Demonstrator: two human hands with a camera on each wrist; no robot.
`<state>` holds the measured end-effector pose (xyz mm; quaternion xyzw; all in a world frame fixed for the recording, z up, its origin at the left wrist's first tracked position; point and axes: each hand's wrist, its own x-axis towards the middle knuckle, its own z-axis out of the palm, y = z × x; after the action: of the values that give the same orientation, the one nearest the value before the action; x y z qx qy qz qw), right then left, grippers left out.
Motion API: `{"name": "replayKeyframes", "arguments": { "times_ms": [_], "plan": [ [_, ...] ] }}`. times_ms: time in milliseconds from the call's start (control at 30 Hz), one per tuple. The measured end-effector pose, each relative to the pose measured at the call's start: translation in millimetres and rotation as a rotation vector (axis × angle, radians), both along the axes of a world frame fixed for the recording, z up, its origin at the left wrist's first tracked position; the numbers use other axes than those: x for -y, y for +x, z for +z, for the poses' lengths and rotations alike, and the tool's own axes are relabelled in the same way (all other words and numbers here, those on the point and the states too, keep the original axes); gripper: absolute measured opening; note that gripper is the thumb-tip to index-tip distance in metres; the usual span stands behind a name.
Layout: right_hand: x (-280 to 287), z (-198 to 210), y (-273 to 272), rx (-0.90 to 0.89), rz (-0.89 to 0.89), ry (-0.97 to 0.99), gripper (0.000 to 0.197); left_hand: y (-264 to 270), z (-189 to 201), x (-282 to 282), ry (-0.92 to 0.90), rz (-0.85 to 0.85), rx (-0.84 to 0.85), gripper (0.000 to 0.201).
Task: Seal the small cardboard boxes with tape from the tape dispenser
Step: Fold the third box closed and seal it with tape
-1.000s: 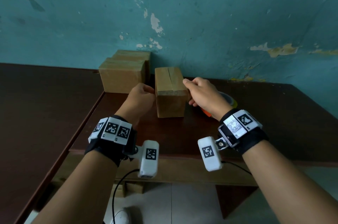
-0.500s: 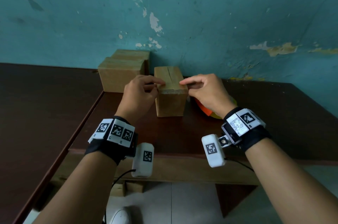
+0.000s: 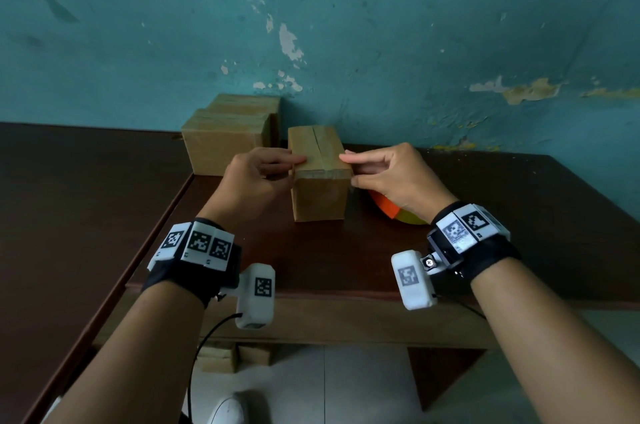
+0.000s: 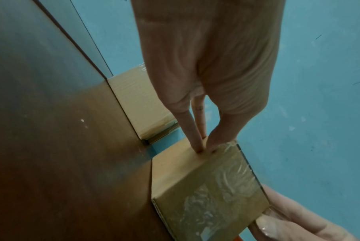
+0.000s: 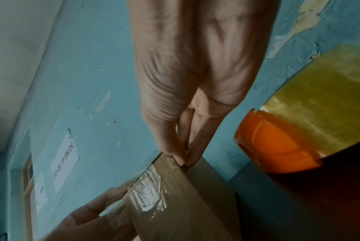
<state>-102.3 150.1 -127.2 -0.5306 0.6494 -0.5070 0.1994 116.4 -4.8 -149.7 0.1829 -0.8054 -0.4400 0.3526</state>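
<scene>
Cardboard: box (image 3: 318,177) at frame centre on table (image 3: 311,250), seam running away from camera; clear tape strip (image 4: 226,176) laid crosswise over near top edge, wrinkled.
Left hand (image 3: 256,181): left of box, fingers extended, tips pressed on the upper left edge over the tape end; nothing gripped. Left wrist view confirms fingertips (image 4: 197,146) flat on cardboard.
Right hand (image 3: 391,174): right of box, mirrored pose, straight fingertips (image 5: 181,159) pressing the top right edge; nothing held.
Reason for pose: likely opposing pressure from both sides, rubbing tape ends down while keeping box from sliding.
Dispenser (image 3: 391,209): orange body with yellowish roll, lower right of box, partly hidden under right wrist; parked within reach, probably for next strip.
Other boxes (image 3: 225,143): two, upper left of centre, against wall (image 3: 346,25); tape on nearest visible in left wrist view, so probably done.
Step judged: smoothing stage; lengthwise seam appears untaped.
Risk: wrinkles may trap air, weak bond.
</scene>
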Motion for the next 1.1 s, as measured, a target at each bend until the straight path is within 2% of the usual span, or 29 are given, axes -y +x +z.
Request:
{"name": "replayKeyframes", "arguments": {
  "times_ms": [133,367,767,1000,1100],
  "plan": [
    [-2,0,-2,0.047,0.048,0.018,0.050,1,1,-1,0.009,-0.019,-0.027,0.039],
    [0,-1,2,0.056,0.003,-0.030,0.047,-1,0,-2,0.094,0.009,-0.005,0.036],
    [3,-4,6,0.050,-0.051,-0.050,0.045,-8,-4,-3,0.053,0.097,-0.051,0.036],
    [4,-1,5,0.108,-0.034,-0.020,0.047,-9,-5,-5,0.118,0.089,-0.095,0.045],
    [4,-1,7,0.167,-0.029,-0.010,0.044,-9,-5,-5,0.131,0.081,-0.115,0.043]
  ]
}}
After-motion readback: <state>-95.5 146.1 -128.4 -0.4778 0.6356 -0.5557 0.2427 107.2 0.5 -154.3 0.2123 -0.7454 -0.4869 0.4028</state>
